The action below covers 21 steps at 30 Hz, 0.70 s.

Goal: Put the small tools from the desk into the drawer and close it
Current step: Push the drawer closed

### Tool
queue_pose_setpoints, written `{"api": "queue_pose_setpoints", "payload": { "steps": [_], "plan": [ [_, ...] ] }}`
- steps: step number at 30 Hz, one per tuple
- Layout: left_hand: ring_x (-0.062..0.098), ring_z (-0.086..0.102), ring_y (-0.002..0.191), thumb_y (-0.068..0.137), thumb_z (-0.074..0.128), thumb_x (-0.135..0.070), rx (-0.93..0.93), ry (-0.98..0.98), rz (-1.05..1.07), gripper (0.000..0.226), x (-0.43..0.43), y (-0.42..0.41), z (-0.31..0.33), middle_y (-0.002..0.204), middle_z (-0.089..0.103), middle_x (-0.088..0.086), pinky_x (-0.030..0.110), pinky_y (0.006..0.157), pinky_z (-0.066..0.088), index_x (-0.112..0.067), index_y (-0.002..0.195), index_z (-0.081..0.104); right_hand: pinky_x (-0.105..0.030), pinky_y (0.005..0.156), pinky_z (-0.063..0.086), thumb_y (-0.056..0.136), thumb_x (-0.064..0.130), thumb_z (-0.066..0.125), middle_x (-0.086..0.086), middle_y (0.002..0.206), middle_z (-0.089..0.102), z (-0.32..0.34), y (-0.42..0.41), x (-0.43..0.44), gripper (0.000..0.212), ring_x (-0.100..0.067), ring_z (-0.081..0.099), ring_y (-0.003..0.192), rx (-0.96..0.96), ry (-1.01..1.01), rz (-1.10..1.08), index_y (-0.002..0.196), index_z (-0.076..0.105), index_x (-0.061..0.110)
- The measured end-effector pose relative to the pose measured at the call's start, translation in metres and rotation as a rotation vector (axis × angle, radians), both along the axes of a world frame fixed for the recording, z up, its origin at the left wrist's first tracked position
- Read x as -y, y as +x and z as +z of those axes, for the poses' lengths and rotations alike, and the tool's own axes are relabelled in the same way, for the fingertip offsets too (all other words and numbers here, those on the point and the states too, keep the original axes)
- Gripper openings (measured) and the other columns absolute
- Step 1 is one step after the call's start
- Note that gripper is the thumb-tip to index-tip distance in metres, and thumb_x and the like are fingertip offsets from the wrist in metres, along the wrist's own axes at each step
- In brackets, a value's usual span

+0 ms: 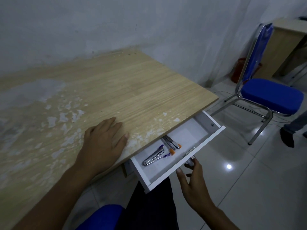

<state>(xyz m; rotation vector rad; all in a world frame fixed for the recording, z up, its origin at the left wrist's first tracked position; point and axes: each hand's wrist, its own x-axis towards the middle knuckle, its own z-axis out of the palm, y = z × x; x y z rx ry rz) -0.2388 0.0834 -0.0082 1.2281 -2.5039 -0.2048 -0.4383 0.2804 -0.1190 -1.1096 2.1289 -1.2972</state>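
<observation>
The white drawer [167, 178] hangs partly pulled out under the desk's right front corner. Inside it lie metal tweezers with purple tips [154, 157] and, beside them, metal tools with orange tips [172, 146]. My right hand [192, 181] is at the drawer front, thumb on its face and fingers around the metal handle [191, 159]. My left hand [104, 143] rests flat, fingers spread, on the wooden desk [124, 83] near its front edge. No tools show on the desktop.
The desktop has worn, peeling patches at left. A blue chair [270, 97] with a metal frame stands on the tiled floor at right. A person's leg and shoe [287, 136] are at the far right. Another blue seat [103, 216] is below me.
</observation>
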Motion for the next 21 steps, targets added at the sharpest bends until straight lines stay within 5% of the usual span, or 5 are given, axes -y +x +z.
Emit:
{"api": "queue_pose_setpoints", "payload": {
  "steps": [12, 15, 21],
  "plan": [
    [0.018, 0.042, 0.132, 0.085, 0.029, -0.058, 0.016, -0.017, -0.006, 0.064, 0.002, 0.000, -0.001, 0.144, 0.048, 0.003, 0.042, 0.102, 0.030, -0.020, 0.128, 0.057, -0.028, 0.100, 0.042, 0.083, 0.042, 0.063, -0.001, 0.133, 0.044, 0.025, -0.005, 0.067, 0.067, -0.013, 0.043, 0.124, 0.074, -0.040, 0.031, 0.138, 0.036, 0.014],
    [0.016, 0.040, 0.133, 0.085, 0.029, -0.058, 0.016, -0.010, -0.012, 0.063, 0.003, 0.001, -0.002, 0.145, 0.047, 0.002, 0.040, 0.103, 0.029, -0.021, 0.129, 0.056, -0.031, 0.102, 0.041, 0.084, 0.032, 0.068, 0.007, 0.135, 0.042, 0.030, -0.011, 0.085, 0.073, -0.009, 0.042, 0.124, 0.113, -0.036, 0.093, 0.144, 0.030, 0.017],
    [0.017, 0.040, 0.133, 0.084, 0.027, -0.058, 0.009, -0.015, -0.015, 0.066, 0.001, 0.001, 0.000, 0.145, 0.046, 0.003, 0.040, 0.104, 0.028, -0.019, 0.129, 0.055, -0.034, 0.102, 0.040, 0.088, 0.017, 0.064, -0.005, 0.142, 0.047, 0.025, -0.021, 0.110, 0.091, -0.022, 0.047, 0.127, 0.271, 0.010, 0.050, 0.151, -0.001, 0.021]
  ]
}}
